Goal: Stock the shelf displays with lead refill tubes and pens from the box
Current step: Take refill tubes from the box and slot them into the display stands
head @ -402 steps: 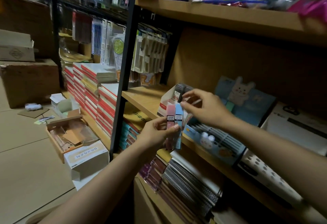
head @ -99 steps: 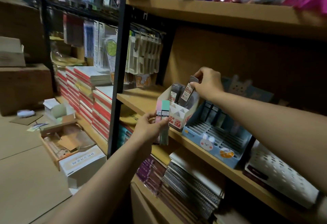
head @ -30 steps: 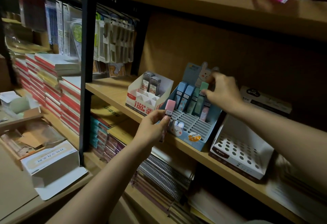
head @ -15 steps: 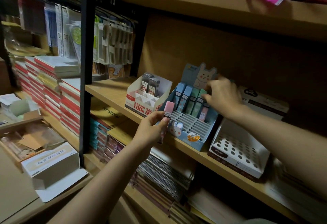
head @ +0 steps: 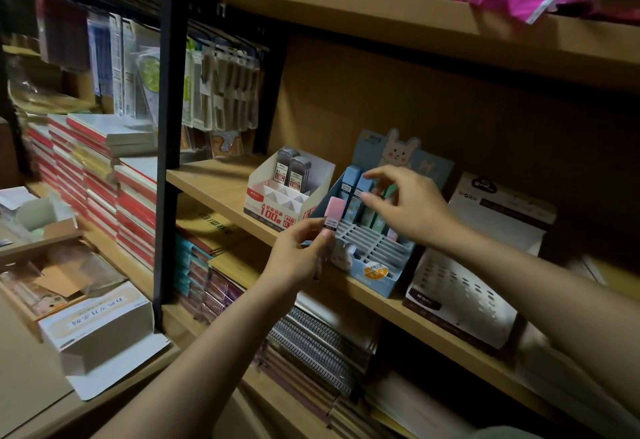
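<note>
The left hand (head: 298, 258) pinches a pink lead refill tube (head: 331, 215) upright between thumb and fingers, holding it low on its body just in front of the blue rabbit display (head: 372, 265) on the wooden shelf (head: 207, 182). The right hand (head: 412, 206) hovers over the far row of that display, its fingers loosely spread and holding nothing, the index tip near the blue tubes (head: 353, 192) standing there; green ones stand just to their right. Most near slots of the display look unfilled. To the left, a white display box (head: 277, 206) holds two grey tubes (head: 292, 171) at its far side.

The pink tube looks like a light, stiff plastic case, smooth and probably a bit slippery, so a firm pinch on its flat sides should do. Taking it near the cap would likely leave the lower end free to drop into a slot. The slots look narrow, so it must go in upright.
</note>
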Motion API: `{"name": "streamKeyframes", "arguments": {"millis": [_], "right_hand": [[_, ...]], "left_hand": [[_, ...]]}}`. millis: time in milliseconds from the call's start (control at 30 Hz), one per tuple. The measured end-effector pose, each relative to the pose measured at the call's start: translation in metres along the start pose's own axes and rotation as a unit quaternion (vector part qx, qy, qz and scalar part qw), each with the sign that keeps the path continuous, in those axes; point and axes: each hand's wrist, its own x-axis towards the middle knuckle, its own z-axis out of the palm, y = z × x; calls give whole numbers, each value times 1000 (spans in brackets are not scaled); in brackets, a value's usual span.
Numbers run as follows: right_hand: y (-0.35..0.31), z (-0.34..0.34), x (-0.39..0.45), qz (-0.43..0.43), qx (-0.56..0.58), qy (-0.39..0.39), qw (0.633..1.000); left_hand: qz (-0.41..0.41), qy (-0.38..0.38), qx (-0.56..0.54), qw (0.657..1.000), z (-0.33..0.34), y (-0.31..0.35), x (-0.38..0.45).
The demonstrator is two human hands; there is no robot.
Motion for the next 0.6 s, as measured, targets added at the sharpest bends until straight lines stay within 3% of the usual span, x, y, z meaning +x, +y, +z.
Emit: {"name": "streamKeyframes", "arguments": {"millis": [100, 233, 300, 400, 467, 600], "right_hand": [[-15, 2, -14, 1, 132, -48, 990], [-17, -6, -17, 25, 169, -65, 983], [-9, -22, -12, 39, 160, -58, 985], [12, -56, -1, 37, 75, 48, 995], [24, -68, 0, 24, -9, 87, 996], [39, -56, -4, -24, -86, 59, 994]], "left_hand": [[22, -45, -9, 999, 5, 6, -6], [25, -93, 11, 995, 12, 10, -9], [89, -75, 132, 984, 14, 8, -8], [211, -57, 361, 907, 11, 2, -8], [203, -103, 441, 868, 10, -2, -9], [153, -177, 557, 797, 11, -18, -10]]}}
